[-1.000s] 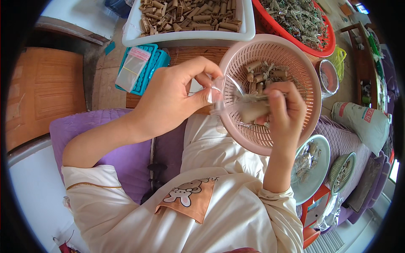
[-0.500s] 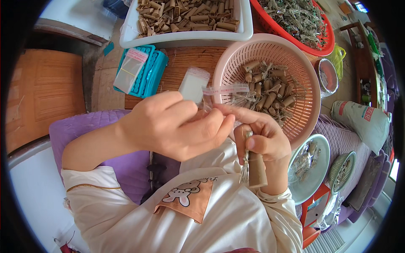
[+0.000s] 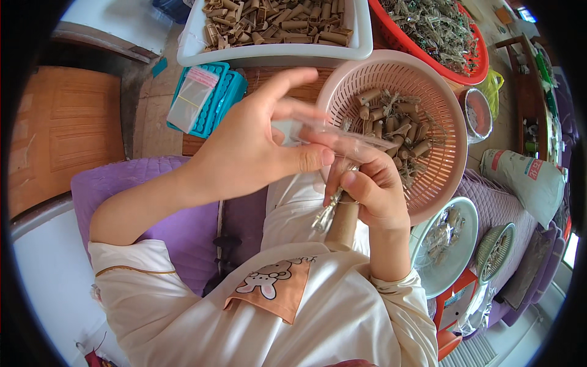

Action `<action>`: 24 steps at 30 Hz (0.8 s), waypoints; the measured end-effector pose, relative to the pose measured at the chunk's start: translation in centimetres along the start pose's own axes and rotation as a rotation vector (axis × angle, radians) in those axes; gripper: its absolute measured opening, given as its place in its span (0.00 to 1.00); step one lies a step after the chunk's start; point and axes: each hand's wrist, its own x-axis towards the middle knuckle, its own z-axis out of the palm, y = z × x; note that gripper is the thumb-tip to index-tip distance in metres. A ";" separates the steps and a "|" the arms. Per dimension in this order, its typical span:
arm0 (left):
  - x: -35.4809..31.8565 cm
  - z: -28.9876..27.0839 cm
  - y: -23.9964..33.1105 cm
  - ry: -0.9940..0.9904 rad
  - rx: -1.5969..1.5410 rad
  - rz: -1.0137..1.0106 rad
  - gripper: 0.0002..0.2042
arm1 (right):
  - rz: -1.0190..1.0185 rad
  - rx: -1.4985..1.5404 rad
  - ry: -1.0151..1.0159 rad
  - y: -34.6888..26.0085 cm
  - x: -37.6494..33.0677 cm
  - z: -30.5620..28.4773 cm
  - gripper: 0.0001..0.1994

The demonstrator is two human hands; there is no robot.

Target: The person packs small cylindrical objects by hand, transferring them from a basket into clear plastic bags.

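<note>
My right hand grips a short brown tube with a tied, stringy tuft hanging beside it. Across that hand's raised fingers lies a small clear plastic bag, blurred by motion. My left hand is at the bag's near-left end, thumb and fingers spread apart, one finger stretched upward. Its middle fingers are smeared, and its thumb tip comes close to my right fingers. Just beyond my hands, a pink slotted basket holds several similar tubes with tufts.
A white tub of brown tube pieces stands at the back, beside a red basket of stringy bundles. Flat clear bags rest on teal trays at left. A pale green basin with clear-wrapped items sits to my right.
My left hand has gone from a closed pinch at the bag to spread fingers. The bag shifted right and tilted. My right hand moved slightly left with the tube, which now leans.
</note>
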 end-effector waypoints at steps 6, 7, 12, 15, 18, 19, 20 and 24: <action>0.1 -0.2 0.0 -0.077 -0.107 -0.105 0.10 | -0.020 -0.322 0.152 -1.4 -0.4 0.7 0.18; 0.4 -0.5 0.1 -0.045 0.016 -0.073 0.10 | 0.009 -0.452 0.273 -2.1 -0.8 0.9 0.17; 1.1 -1.0 0.3 -0.045 0.228 -0.144 0.09 | -0.328 -0.695 0.699 -2.9 -2.3 0.1 0.08; 1.0 -0.9 -0.3 -0.020 0.205 -0.032 0.10 | -0.539 -0.715 0.763 -3.2 -2.1 0.8 0.06; 0.9 -0.8 0.3 -0.085 0.183 -0.089 0.10 | -0.576 -0.702 0.720 -3.4 -1.4 1.6 0.05; 0.8 -0.8 0.3 -0.085 0.183 -0.089 0.10 | -0.606 -0.739 0.684 -3.4 -1.2 1.7 0.04; 0.8 -0.7 0.3 -0.092 0.186 -0.077 0.10 | -0.636 -0.776 0.648 -3.5 -0.9 1.8 0.04; 0.5 -0.5 0.8 -0.101 0.242 -0.082 0.11 | -0.685 -0.807 0.675 -3.4 0.1 2.2 0.04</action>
